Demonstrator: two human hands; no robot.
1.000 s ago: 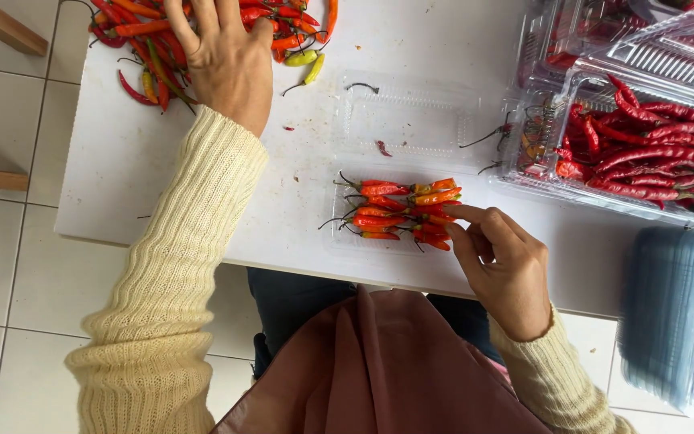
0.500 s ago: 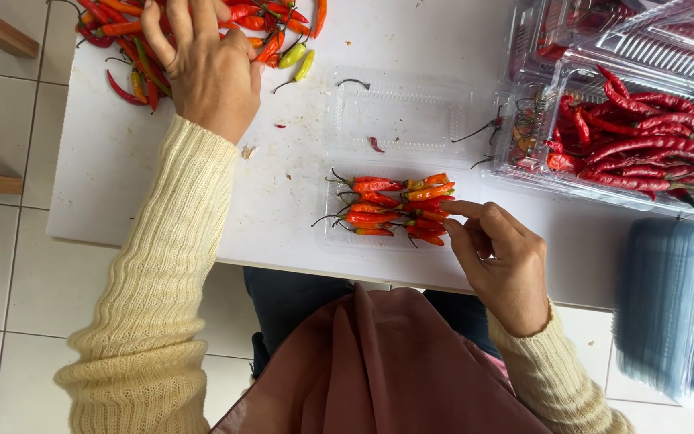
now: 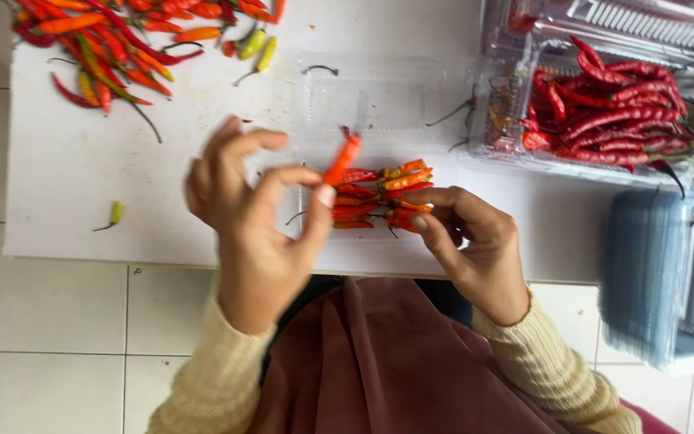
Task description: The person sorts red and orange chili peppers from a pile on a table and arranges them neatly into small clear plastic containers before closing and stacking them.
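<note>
My left hand (image 3: 255, 221) pinches one orange-red chili (image 3: 342, 160) between thumb and fingers, just above a small clear plastic tray (image 3: 375, 96) near the table's front edge. Several red and orange chilies (image 3: 379, 197) lie packed side by side in that tray. My right hand (image 3: 475, 245) rests on the tray's right end, fingers curled against it and touching the chilies.
A loose pile of red, orange and green chilies (image 3: 122, 40) lies at the table's far left. One small green chili (image 3: 114, 214) lies alone at the left front. Clear boxes of long red chilies (image 3: 612, 108) stand at the right, with stacked empty trays (image 3: 668, 273) below them.
My left hand has come back from the far pile to the tray, now carrying one chili. My right hand stays at the tray's right end.
</note>
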